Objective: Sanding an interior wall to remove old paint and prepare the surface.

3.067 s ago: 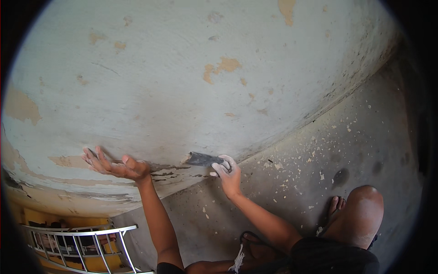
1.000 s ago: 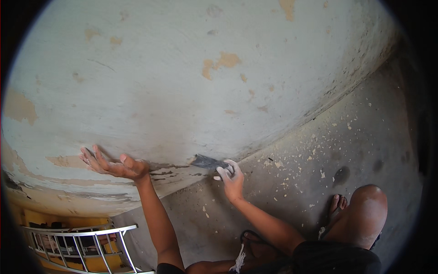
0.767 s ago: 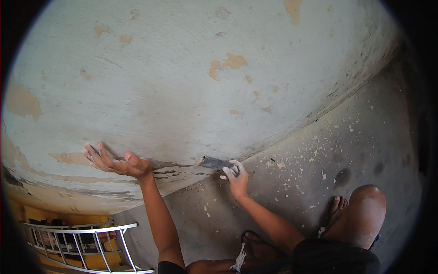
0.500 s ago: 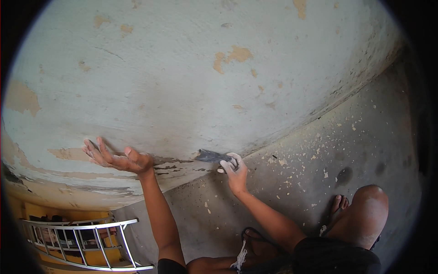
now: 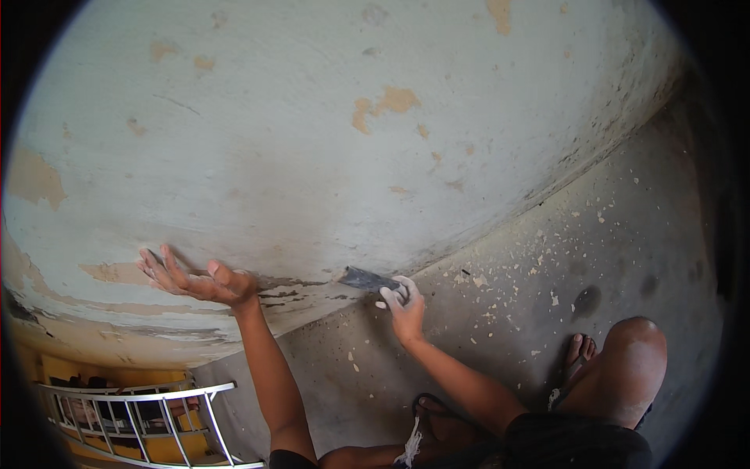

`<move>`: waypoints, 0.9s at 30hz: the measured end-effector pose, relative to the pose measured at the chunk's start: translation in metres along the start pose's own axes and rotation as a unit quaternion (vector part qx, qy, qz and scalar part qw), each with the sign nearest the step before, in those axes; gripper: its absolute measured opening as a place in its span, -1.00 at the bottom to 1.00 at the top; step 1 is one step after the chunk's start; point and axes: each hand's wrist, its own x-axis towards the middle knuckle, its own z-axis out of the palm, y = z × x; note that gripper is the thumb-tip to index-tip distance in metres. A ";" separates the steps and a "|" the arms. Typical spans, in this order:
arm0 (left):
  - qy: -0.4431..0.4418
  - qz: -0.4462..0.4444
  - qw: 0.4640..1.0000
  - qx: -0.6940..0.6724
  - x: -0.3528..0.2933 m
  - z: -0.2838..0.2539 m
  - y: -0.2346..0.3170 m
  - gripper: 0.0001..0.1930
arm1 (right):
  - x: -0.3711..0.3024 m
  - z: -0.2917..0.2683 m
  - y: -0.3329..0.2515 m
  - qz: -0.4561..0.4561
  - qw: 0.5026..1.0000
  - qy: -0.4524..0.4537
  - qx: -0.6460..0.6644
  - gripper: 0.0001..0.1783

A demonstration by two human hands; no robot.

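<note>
A pale, light-green wall (image 5: pixel 273 156) with peeling paint fills most of the view. My left hand (image 5: pixel 199 280) is open, fingers spread, at the wall's lower left next to a bare tan patch; it holds nothing. In my right hand (image 5: pixel 405 306), fingers dusted white, is a dark grey flat strip (image 5: pixel 367 280), whose exact kind I cannot make out. Its far end lies at the wall surface, just right of a dark, flaking crack (image 5: pixel 301 289) low on the wall. My fingers cover the strip's near end.
Paint flakes litter the grey concrete floor (image 5: pixel 500 336) along the wall's base. An aluminium ladder (image 5: pixel 148 396) lies at the lower left, with a partly hidden person (image 5: pixel 156 410) behind it. My bent knee (image 5: pixel 634 352) is at the lower right.
The strip's far end has shifted slightly right and down along the wall, and its tilt is a little steeper. My left hand stays almost in place; the view has shifted slightly.
</note>
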 end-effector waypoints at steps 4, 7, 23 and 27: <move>0.009 -0.016 1.000 0.001 0.000 0.004 0.003 -0.42 | -0.002 0.013 -0.015 -0.012 0.998 -0.055 0.037 -0.65; 0.006 -0.008 1.000 0.003 -0.003 0.004 0.001 -0.42 | 0.010 -0.007 -0.003 0.000 1.000 -0.010 -0.009 -0.64; 0.010 -0.006 1.000 0.004 0.002 0.002 0.003 -0.42 | 0.003 0.017 -0.015 -0.011 0.997 -0.056 0.045 -0.64; 0.008 0.002 1.000 -0.002 -0.003 0.004 0.000 -0.43 | 0.019 -0.017 0.008 -0.008 0.999 -0.018 0.032 -0.63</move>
